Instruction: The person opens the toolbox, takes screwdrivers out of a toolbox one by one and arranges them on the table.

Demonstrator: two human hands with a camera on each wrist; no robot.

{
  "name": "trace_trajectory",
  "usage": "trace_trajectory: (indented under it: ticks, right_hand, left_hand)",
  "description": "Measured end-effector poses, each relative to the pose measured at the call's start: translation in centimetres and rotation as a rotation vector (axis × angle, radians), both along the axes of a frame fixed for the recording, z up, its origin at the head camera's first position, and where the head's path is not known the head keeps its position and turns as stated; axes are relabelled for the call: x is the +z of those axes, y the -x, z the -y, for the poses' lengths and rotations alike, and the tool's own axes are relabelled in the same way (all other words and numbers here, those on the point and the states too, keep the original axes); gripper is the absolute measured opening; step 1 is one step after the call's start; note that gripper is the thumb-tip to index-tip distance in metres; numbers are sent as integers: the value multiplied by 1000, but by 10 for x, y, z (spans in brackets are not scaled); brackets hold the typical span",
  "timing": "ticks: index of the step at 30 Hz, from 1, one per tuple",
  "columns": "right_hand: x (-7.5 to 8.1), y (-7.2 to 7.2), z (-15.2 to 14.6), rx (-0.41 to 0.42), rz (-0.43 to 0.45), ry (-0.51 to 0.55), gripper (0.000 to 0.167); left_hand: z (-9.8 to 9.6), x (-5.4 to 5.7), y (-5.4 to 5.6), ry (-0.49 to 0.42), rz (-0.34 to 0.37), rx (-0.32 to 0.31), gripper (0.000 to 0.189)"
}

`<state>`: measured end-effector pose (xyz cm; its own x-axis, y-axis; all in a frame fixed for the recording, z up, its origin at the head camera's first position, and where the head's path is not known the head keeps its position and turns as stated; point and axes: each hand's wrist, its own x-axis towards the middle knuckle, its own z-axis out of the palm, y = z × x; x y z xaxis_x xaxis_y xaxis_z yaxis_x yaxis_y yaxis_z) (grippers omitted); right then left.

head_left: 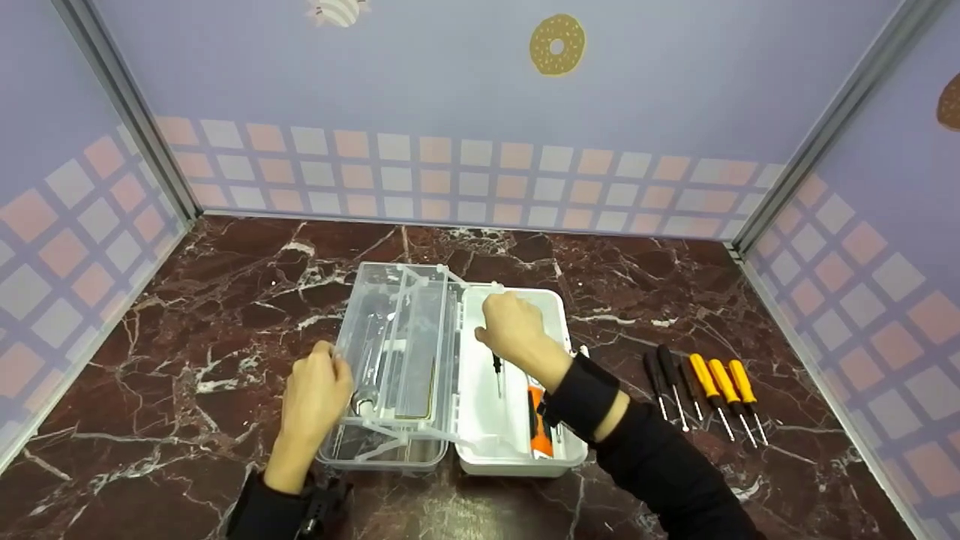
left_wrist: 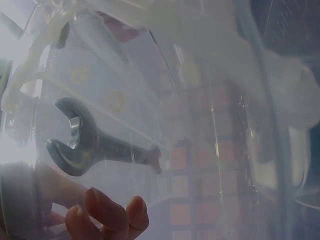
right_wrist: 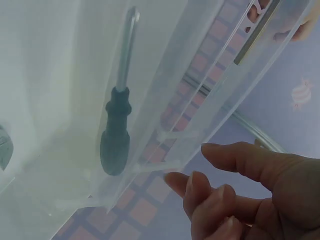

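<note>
Above the white base of a toolbox [head_left: 480, 412], my right hand [head_left: 514, 322] hovers with thumb and fingers apart, as the right wrist view shows. A black-handled screwdriver [right_wrist: 117, 130] sits inside the base, separate from those fingers. My left hand [head_left: 315, 394] is beside the outer edge of the clear lid and tray section [head_left: 412, 352]. Its fingertips [left_wrist: 107, 207] are loosely curled, with nothing visible between them; haze from the plastic blurs any contact with the edge. An open-ended wrench [left_wrist: 82, 145] shows through the clear tray.
An orange-and-black handled tool [head_left: 541, 442] lies along the base's right side. To the right on the dark marbled table [head_left: 247, 300] are several screwdrivers, with black handles [head_left: 667, 364] and yellow handles [head_left: 720, 379]. Patterned panels [head_left: 450, 75] enclose the table's back and sides.
</note>
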<state>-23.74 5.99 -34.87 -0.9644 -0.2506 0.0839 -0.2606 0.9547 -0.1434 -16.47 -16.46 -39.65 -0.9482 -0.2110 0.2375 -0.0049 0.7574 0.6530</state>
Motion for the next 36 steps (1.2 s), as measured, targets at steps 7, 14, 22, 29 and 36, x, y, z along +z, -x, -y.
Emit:
trace_trajectory:
  ticks: [7,14,22,29,36]
  right_hand:
    - [-8,6,10,-36,45,-123,21]
    - [-15,9,17,-51,-13,-181,17]
    - [-24,10,26,-51,-106,-221,5]
    - [-30,10,29,-22,-118,-173,9]
    - [-29,11,29,35,-53,-70,5]
  left_hand:
    - [1,1,0,-2,17,-6,17]
    - [0,0,1,-4,3,-10,16]
    - [0,-1,1,-1,-4,-6,17]
    - [0,0,1,-3,0,4,18]
    - [0,0,1,-5,8,4,18]
